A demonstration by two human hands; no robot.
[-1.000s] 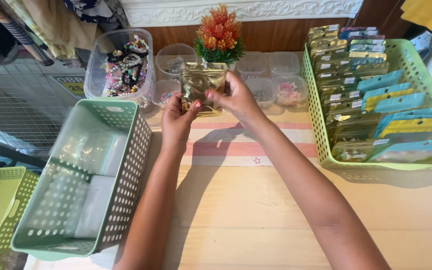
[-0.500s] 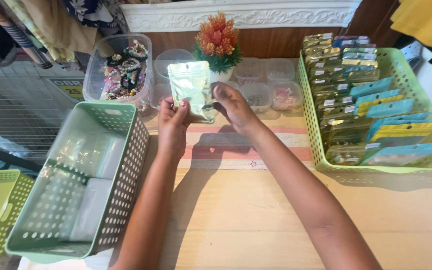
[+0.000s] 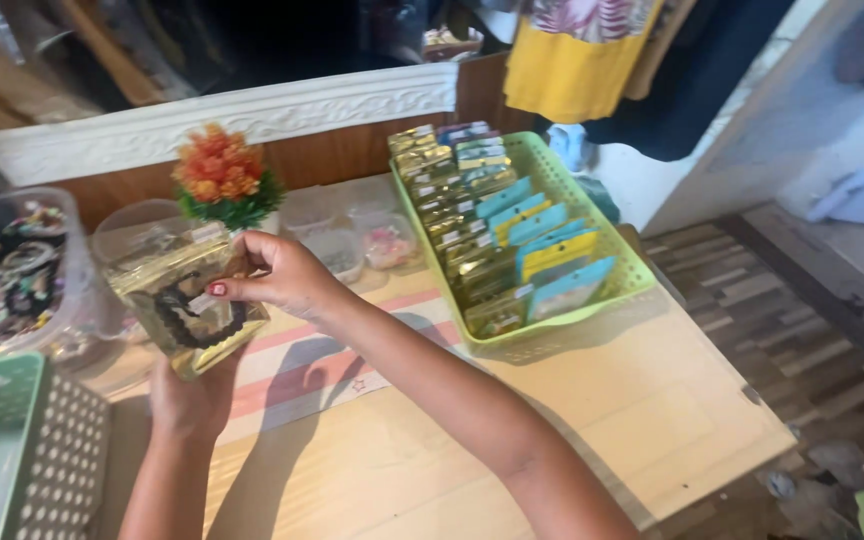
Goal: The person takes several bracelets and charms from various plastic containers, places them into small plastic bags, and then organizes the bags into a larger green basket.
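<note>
The person holds 1 small clear pouch (image 3: 190,305) with a dark beaded piece inside, above the bench's (image 3: 512,420) left part. The left hand (image 3: 190,395) cups it from below, its grip closed on the bottom edge; the right hand (image 3: 282,277) pinches the top corner. Done well, both hands would keep the pouch flat and avoid crushing its contents.

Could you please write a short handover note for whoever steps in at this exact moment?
Left hand: supports the clear-fronted gold pouch with a dark beaded item inside from below.
Right hand: fingers pinch the pouch's top edge.
Light green plastic basket, at the right: rows of filled pouches.
Mint perforated basket, at the left: contents hidden.
Done: many pouches filed.
Left: this pouch is not yet in either basket.
</note>
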